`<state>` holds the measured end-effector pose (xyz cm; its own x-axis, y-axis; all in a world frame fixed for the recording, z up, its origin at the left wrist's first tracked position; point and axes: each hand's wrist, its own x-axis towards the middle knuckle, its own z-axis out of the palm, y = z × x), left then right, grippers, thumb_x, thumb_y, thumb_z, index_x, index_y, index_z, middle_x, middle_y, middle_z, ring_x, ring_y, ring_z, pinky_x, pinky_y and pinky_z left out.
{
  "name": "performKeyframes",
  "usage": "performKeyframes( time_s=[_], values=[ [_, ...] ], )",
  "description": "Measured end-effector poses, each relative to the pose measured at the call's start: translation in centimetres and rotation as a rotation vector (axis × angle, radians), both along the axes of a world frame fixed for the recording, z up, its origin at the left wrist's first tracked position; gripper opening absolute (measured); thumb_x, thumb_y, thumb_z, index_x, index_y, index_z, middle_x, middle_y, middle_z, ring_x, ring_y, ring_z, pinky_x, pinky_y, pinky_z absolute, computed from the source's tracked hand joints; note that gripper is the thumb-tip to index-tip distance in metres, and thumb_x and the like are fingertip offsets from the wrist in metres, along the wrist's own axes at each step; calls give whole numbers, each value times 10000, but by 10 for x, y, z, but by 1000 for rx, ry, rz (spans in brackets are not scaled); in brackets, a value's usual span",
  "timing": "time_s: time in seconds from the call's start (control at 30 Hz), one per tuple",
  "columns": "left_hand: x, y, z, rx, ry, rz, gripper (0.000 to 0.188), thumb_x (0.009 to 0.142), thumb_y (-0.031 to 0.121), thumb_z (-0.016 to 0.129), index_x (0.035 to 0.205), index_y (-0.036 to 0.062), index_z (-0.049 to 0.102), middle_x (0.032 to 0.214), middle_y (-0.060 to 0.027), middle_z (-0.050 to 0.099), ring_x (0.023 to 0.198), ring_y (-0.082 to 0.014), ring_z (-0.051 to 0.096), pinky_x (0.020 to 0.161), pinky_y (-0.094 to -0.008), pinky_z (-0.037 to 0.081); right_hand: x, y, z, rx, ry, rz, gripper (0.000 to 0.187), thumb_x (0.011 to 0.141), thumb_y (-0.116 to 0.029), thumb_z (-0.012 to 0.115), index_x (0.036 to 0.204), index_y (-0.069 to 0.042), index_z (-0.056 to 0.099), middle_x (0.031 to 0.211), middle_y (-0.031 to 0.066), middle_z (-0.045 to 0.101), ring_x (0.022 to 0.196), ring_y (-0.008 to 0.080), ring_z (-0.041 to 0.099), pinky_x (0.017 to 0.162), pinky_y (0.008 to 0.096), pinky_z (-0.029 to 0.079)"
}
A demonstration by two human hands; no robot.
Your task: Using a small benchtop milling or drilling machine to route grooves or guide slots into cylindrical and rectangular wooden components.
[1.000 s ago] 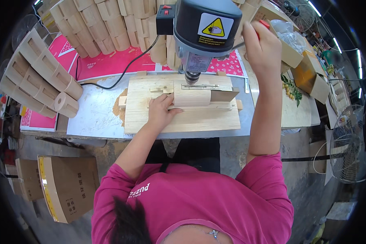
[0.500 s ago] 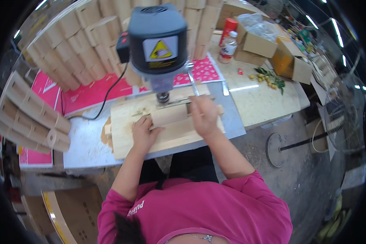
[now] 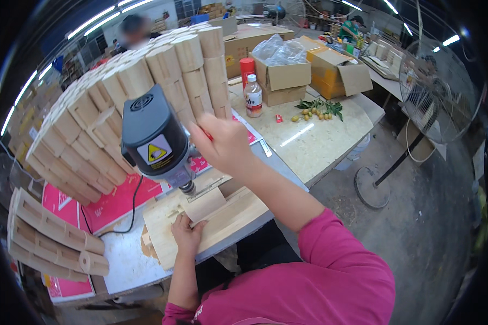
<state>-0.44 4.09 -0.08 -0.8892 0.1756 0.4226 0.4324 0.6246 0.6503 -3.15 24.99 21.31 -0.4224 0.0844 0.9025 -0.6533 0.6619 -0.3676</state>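
Note:
A bench drill press (image 3: 153, 142) with a dark motor housing leans over a wooden jig board (image 3: 236, 214). Its chuck (image 3: 187, 189) hangs just above a pale wooden block (image 3: 205, 203) with a curved top, lying in the jig. My left hand (image 3: 186, 236) presses against the block's near left end, thumb and bent fingers on it. Raised beside the drill head, my right hand (image 3: 222, 145) is closed around the feed lever; the fist mostly hides that lever, and a bit of red shows by the fingers.
Stacked wooden pieces (image 3: 100, 122) rise behind the drill, with a smaller stack (image 3: 51, 238) at left. A bottle (image 3: 253, 96), a red can (image 3: 246, 70), cartons (image 3: 282, 76) and fruit (image 3: 315, 114) occupy the right table. A standing fan (image 3: 434, 92) is farther right.
My right hand has risen from the jig's right side to the drill's lever. My left hand stays at the wooden block. The view has tilted up and turned.

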Motion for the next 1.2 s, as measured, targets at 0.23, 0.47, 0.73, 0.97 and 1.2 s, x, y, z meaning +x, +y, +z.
performKeyframes(
  time_s=[0.23,0.47,0.73,0.97,1.2],
  values=[
    [3,12,13,196,-116,-25,268,604,92,753,797,21,581,682,-29,445,554,-123,396,487,-264,325,-62,12,21,-56,-254,-43,291,875,-328,492,810,-53,562,666,185,597,676,369,600,596,447,453],
    [-3,8,8,295,-133,-46,341,586,51,769,848,24,553,723,16,388,562,-87,335,494,-248,302,-23,59,-76,218,-700,149,407,842,-408,532,1074,-82,608,951,224,605,933,372,564,838,445,434],
    [-2,-12,26,296,-155,-187,387,578,21,770,894,46,547,879,-19,600,797,-112,555,757,-257,441,22,72,-139,285,-754,243,300,734,-207,695,980,-45,639,971,135,613,946,312,565,817,387,442],
    [74,-122,92,472,-204,-76,433,625,91,730,1015,-23,581,1023,-77,586,955,-175,568,860,-321,443,54,65,-137,197,-746,436,286,727,-195,696,961,-41,637,930,132,609,919,318,554,824,386,431],
    [87,-124,102,769,-475,263,346,768,231,636,920,-76,593,777,-81,599,630,-133,557,531,-257,425,62,48,-153,321,-665,393,298,672,-125,712,951,-50,639,894,125,605,905,321,541,826,380,428]
  ],
)
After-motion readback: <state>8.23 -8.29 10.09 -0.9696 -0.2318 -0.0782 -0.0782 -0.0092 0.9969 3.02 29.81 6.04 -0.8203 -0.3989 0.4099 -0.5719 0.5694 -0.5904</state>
